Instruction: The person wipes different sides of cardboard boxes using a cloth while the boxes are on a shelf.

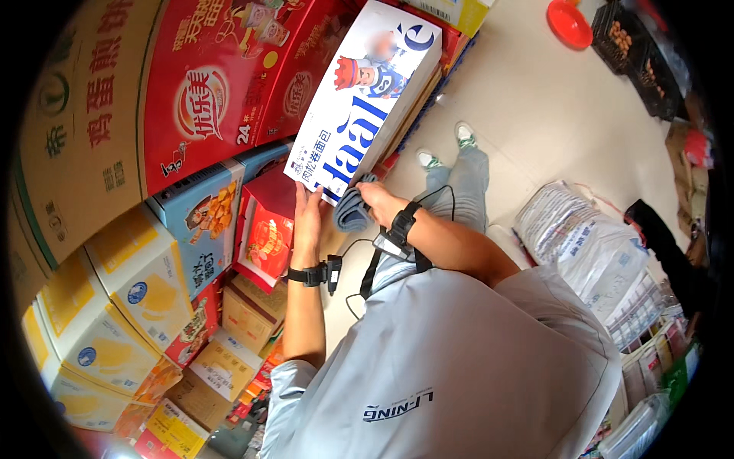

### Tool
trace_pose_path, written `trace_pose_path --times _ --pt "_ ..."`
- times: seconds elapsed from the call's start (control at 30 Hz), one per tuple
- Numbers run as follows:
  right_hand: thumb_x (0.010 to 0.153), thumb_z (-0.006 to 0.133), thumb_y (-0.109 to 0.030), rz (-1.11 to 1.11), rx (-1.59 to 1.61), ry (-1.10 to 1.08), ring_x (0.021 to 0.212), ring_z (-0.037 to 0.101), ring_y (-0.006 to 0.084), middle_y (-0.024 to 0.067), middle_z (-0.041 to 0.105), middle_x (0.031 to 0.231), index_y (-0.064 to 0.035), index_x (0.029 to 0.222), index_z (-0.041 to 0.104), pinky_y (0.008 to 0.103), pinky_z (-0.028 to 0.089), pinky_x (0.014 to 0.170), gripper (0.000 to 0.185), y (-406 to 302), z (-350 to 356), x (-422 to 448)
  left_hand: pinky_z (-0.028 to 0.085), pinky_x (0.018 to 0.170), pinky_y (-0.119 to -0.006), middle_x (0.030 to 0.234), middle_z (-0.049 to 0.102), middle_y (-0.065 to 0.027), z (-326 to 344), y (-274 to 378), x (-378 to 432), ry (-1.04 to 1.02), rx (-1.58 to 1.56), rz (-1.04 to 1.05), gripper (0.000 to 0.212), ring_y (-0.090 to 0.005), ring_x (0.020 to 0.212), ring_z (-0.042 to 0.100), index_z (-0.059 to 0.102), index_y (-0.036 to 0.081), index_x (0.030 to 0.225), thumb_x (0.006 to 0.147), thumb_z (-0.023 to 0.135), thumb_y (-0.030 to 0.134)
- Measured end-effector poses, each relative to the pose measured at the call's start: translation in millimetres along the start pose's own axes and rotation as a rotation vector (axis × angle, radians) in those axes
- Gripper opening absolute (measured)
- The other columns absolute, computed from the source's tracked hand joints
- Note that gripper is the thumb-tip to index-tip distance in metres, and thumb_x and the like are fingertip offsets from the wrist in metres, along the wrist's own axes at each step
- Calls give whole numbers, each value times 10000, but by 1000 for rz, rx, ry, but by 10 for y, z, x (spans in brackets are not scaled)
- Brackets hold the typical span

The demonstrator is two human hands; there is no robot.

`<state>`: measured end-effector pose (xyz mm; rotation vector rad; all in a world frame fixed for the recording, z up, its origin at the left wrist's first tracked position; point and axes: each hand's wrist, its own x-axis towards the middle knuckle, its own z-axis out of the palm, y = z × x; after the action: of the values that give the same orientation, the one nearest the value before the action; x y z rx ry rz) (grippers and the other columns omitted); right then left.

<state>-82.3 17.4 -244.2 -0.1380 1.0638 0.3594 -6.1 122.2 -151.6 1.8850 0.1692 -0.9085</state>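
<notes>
A long white carton with large blue lettering and a cartoon figure in a red crown lies on top of stacked cartons. My left hand is at its near left end, the raised fingers touching the edge and not wrapped around it. In my right hand is a folded grey-blue cloth, held against the carton's near right corner. Both wrists wear black straps with small devices.
Red drink cartons, a brown carton and blue snack cartons are stacked at the left. Yellow-and-white cartons stand lower. Plastic-wrapped bundles sit at the right; a red basin and black crates are farther off.
</notes>
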Motion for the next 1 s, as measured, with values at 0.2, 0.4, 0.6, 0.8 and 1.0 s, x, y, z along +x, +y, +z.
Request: trace_pose_path --times 0.2,0.4,0.6,0.8,1.0 --pt "1073 361 -243 209 262 -694 883 709 196 101 709 1016 -15 1117 611 361 603 788 342 -374 -268 -418 357 1137 -417 1537 399 -141 -71 -37 51 -63 -151 22 694 -264 1388 435 65 55 1601 1044 403 292" --pt "990 565 -222 102 -41 -556 857 704 175 88 715 989 2 1142 630 310 589 765 278 -903 -423 -1207 480 972 -486 1531 392 -106 52 -12 -123 30 -331 -49 701 -261 1365 443 134 107 1595 1028 441 382" --pt "950 622 -198 -384 -357 -133 789 688 185 95 697 926 -8 1086 647 310 579 676 234 -1474 -414 -1815 437 939 -720 1442 428 -113 -20 65 88 -35 -660 -208 638 -325 1315 468 406 92 1435 966 446 524" --pt "955 619 -166 -866 -595 -31 1071 621 172 83 670 1158 17 1210 606 313 462 970 314 -2102 -615 -1921 222 985 -820 1511 436 -152 -102 386 324 25 -712 -465 871 -413 1368 410 411 100 1470 889 419 749" --pt "903 565 -129 -962 -882 65 1048 591 164 82 665 1141 58 1219 619 289 430 962 371 -2602 -351 -1949 264 946 -784 1493 485 -178 -86 313 544 22 -763 -642 951 -459 1288 466 529 168 1417 815 344 881"
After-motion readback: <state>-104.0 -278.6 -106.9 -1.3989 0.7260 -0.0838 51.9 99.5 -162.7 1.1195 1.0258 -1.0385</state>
